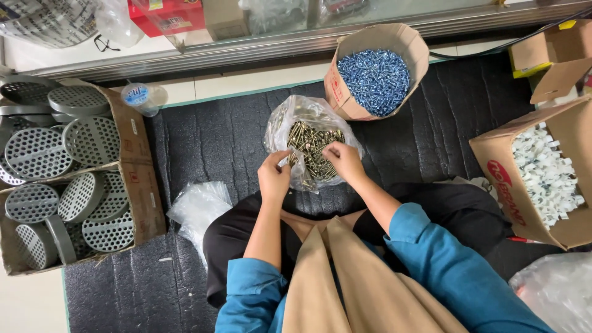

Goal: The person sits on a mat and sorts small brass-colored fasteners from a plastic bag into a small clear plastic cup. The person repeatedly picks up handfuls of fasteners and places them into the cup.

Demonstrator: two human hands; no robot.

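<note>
Tan apron cloth point(351, 283) and blue sleeves point(453, 262) fill the bottom of the view, over black trousers on a dark padded floor mat point(203, 145). To the left, an open cardboard box point(145, 197) holds grey perforated discs point(37, 153), stacked and leaning. To the right, another open carton point(502, 176) is packed with small white plastic clips point(546, 176). Ahead, near the metal rail, a smaller round-mouthed cardboard box point(345, 102) is full of bluish screws point(374, 80). Just below it, between the person's knees and that box, sits a clear plastic bag point(296, 117) of brass-coloured screws point(311, 148). Left hand point(274, 176) is closed on the bag's near edge, fingers pinched together. Right hand point(345, 160) grips the bag's rim on the other side, fingers curled shut over the plastic. An empty crumpled plastic bag point(197, 206) lies on the mat beside the left knee, and a clear cup point(143, 97) lies near the disc box.
</note>
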